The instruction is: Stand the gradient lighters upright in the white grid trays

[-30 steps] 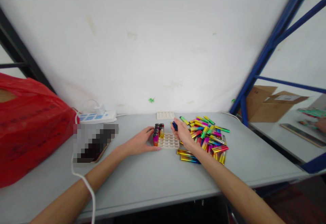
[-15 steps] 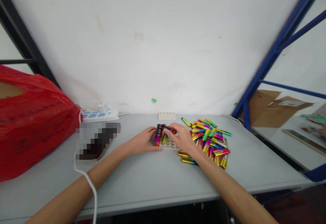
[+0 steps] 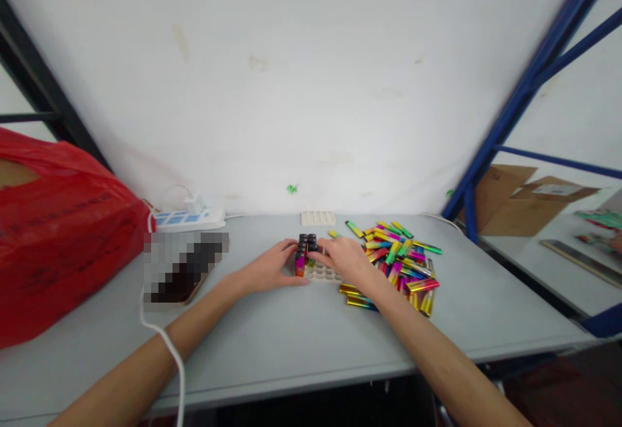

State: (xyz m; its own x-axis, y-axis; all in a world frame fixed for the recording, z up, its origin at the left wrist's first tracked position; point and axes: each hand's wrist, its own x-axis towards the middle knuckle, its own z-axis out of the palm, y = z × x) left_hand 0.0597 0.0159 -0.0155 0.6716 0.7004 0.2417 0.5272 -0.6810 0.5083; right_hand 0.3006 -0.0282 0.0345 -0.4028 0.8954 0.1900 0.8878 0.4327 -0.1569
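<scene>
A white tray with rows of holes (image 3: 326, 273) lies on the grey table, and several lighters with black tops (image 3: 301, 255) stand upright in its left part. My left hand (image 3: 272, 266) rests at the tray's left end, thumb and fingers apart around the corner beside the lighters. Over the tray, my right hand (image 3: 344, 257) has its fingers pressed together on a lighter at the standing group; its fingertips partly hide that lighter. Right of the tray spreads a loose pile of shiny multicoloured lighters (image 3: 396, 252), partly behind my right forearm.
Against the wall lies a second white tray (image 3: 318, 218). At left are a red bag (image 3: 72, 232), a power strip (image 3: 189, 219), a pixelated dark object (image 3: 187, 271) and a white cable (image 3: 168, 339). A cardboard box (image 3: 519, 203) stands beyond the blue frame (image 3: 508, 116).
My right hand has lowered the lighter, which stood tilted before, toward the tray beside the others. A yellow-green lighter now shows behind my right hand. My left hand has hardly moved.
</scene>
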